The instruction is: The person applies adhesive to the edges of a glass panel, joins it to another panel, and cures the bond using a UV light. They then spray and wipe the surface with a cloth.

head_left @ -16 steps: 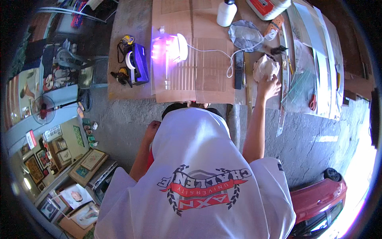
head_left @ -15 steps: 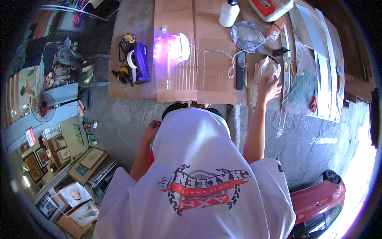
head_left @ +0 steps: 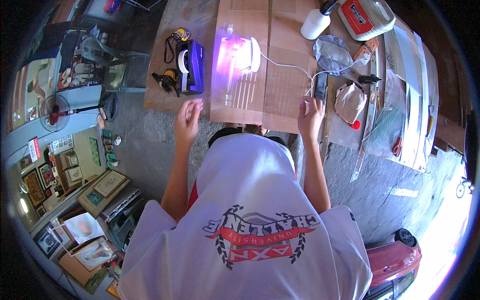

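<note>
My left hand (head_left: 188,120) is raised just off the table's near edge, its bent fingers apart and nothing visible in them. It is nearest to a blue tape dispenser (head_left: 196,75) with a pale roll. My right hand (head_left: 311,116) hovers over the near edge, fingers loosely curled and apart; no object shows in it. Beyond its fingertips lies a dark flat bar (head_left: 321,85). Between the hands, a white lamp (head_left: 255,55) glows purple over a clear sheet (head_left: 220,105) on cardboard (head_left: 287,107). A crumpled beige cloth (head_left: 350,101) lies right of my right hand, beside a red round cap (head_left: 355,125).
A white cord (head_left: 285,65) runs right from the lamp to an orange power strip (head_left: 367,48). A white bottle (head_left: 315,25) and a jug (head_left: 365,20) stand at the back right. Red scissors (head_left: 397,147) and a long ruler (head_left: 361,160) lie near the right edge.
My right hand has let go of the beige cloth and moved left. My left hand has risen from beside my body to the table's edge. The view has shifted, and the red cap now shows.
</note>
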Tool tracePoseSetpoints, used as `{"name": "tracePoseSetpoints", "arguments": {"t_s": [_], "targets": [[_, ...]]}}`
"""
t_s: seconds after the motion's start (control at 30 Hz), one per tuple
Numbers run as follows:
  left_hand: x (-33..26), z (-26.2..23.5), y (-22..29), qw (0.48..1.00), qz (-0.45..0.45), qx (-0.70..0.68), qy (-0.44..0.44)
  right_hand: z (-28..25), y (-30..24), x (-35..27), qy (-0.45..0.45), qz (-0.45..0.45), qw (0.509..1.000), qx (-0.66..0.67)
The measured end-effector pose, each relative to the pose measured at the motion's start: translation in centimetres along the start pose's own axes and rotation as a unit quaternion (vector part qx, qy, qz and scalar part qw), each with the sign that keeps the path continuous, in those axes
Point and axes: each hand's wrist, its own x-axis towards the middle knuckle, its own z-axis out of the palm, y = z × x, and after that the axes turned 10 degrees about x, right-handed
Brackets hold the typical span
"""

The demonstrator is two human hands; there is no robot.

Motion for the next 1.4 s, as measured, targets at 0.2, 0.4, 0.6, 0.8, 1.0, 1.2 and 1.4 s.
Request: {"name": "tracePoseSetpoints", "arguments": {"t_s": [0.2, 0.4, 0.6, 0.8, 1.0, 1.2, 1.4], "targets": [[5.1, 1.7, 5.0, 0.997, 0.056, -0.016, -0.058, 1.9, -2.0, -2.1, -0.09, -0.044, 0.995, -0.021], [6.5, 2.8, 4.4, 0.994, 0.052, 0.01, -0.091, 3.1, -1.7, -4.3, -0.184, -0.024, 0.98, -0.075], [6.7, 3.2, 3.8, 0.996, 0.029, -0.021, -0.087, 3.5, -1.4, -4.9, -0.19, -0.029, 0.978, -0.08], [6.6, 3.1, 4.3, 0.995, 0.023, -0.002, -0.1, 3.6, -1.5, -4.8, -0.191, -0.026, 0.978, -0.081], [6.5, 3.3, 4.5, 0.995, 0.008, 0.016, -0.1, 3.5, -1.6, -4.7, -0.193, -0.027, 0.977, -0.081], [6.6, 3.4, 4.0, 0.995, 0.021, 0.002, -0.092, 3.6, -1.7, -4.7, -0.191, -0.022, 0.978, -0.078], [6.6, 3.5, 4.0, 0.995, 0.017, 0.012, -0.096, 3.5, -1.7, -4.6, -0.199, -0.018, 0.976, -0.09]]}}
